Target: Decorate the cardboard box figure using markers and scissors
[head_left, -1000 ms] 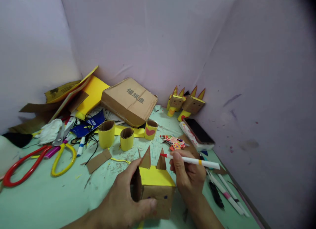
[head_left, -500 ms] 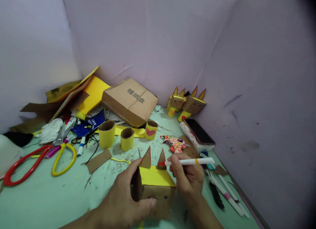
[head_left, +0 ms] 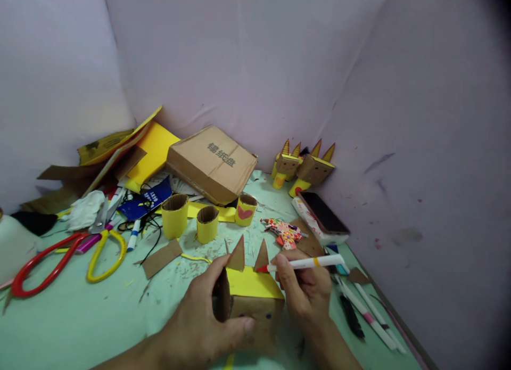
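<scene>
My left hand (head_left: 202, 322) grips a small cardboard box (head_left: 255, 309) with a yellow top and two pointed cardboard ears, low in the middle of the head view. Its thumb lies across the box's front. My right hand (head_left: 305, 293) holds a white marker (head_left: 307, 263) with a red tip. The tip touches the base of the right ear (head_left: 262, 255). The left ear (head_left: 237, 254) stands beside it.
Three yellow paper rolls (head_left: 174, 215) stand behind the box, one with a red heart. Red and yellow scissors (head_left: 64, 250) lie at left. A brown carton (head_left: 211, 162), two finished eared figures (head_left: 305, 167), a phone (head_left: 321, 213) and several pens (head_left: 367, 314) fill the back and right.
The marker dropped from level with the right ear's tip down to its base, and my right hand came closer to the box. My left hand kept its grip.
</scene>
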